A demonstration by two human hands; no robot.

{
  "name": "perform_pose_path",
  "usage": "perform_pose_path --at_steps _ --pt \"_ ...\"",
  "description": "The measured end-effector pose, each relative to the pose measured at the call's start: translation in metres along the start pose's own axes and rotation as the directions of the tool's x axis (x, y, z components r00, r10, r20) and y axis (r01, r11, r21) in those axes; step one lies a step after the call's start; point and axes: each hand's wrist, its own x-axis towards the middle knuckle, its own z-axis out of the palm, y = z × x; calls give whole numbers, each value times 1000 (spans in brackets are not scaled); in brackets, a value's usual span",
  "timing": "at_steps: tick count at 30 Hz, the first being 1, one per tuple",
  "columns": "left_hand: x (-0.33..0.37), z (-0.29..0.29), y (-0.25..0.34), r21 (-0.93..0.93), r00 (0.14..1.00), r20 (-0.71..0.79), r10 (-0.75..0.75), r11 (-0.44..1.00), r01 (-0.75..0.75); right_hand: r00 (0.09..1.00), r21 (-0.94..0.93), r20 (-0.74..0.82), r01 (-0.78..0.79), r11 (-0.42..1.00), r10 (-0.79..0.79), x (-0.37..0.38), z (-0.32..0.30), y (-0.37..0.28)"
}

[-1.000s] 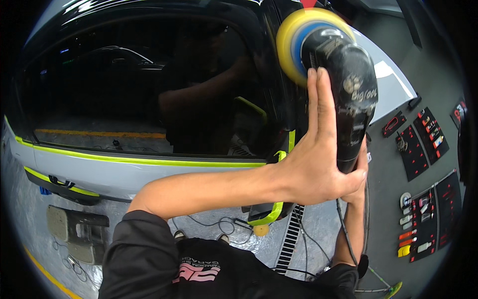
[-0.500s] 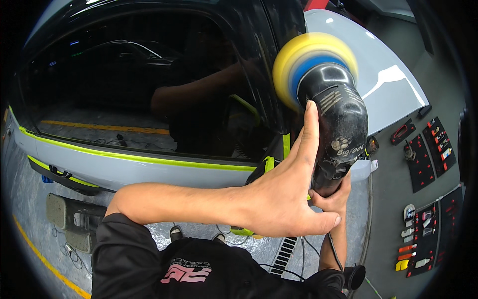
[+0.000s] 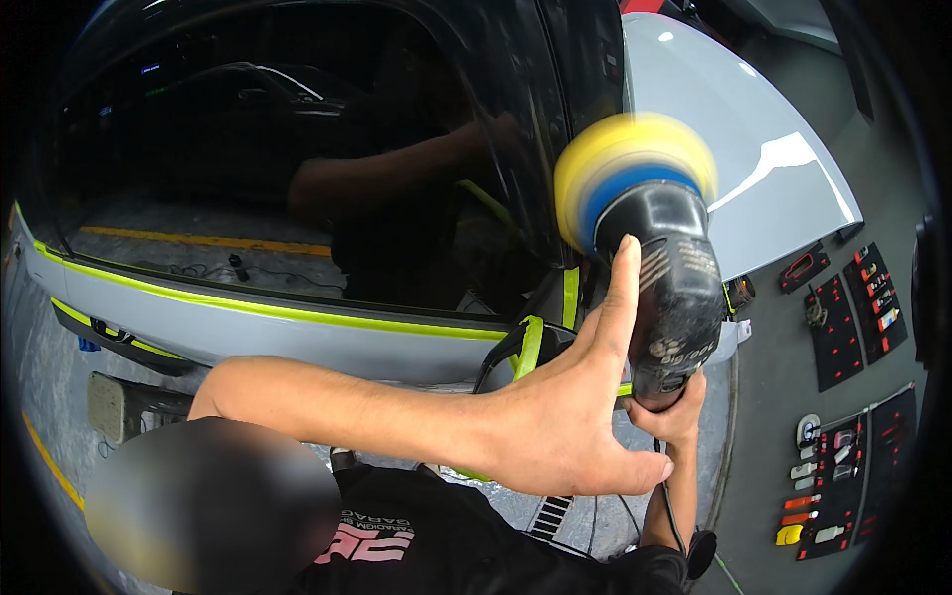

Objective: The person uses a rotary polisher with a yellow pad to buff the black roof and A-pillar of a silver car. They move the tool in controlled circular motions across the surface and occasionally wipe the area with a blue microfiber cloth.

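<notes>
A black polisher [image 3: 679,288] with a blue backing plate and a yellow foam pad [image 3: 645,139] stands upright in view, the pad smeared as if spinning. My right hand [image 3: 679,415] is wrapped round the lower end of its handle. Stretched across from the left, my left hand [image 3: 575,421] has its index finger laid along the polisher's side and its thumb spread wide; its other fingers are mostly hidden. The pad is at the car's black pillar [image 3: 585,89]; whether it touches cannot be made out. Yellow-green tape [image 3: 297,314] edges the side window [image 3: 248,188].
A taped black side mirror [image 3: 506,357] juts out behind my left hand. The grey bonnet [image 3: 754,129] lies at the upper right. Wall racks [image 3: 843,476] with tools hang at right. A bench [image 3: 119,407] is at left. A cord [image 3: 674,516] runs along my right forearm. A blurred dark round shape [image 3: 213,506] covers the lower left.
The polisher and both hands sit lower in view, with the pad nearer the pillar's lower end. A blurred dark shape has come into the lower left. My grip looks the same.
</notes>
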Motion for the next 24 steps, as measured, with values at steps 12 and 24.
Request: perform_pose_path --at_steps 12,24 --pt "10 16 -12 -68 999 15 -46 997 47 999 -42 37 -16 999 17 -29 -17 20" --pt "18 -18 30 243 971 -112 211 953 -179 982 -7 -188 -2 1000 1 40 -4 -34"
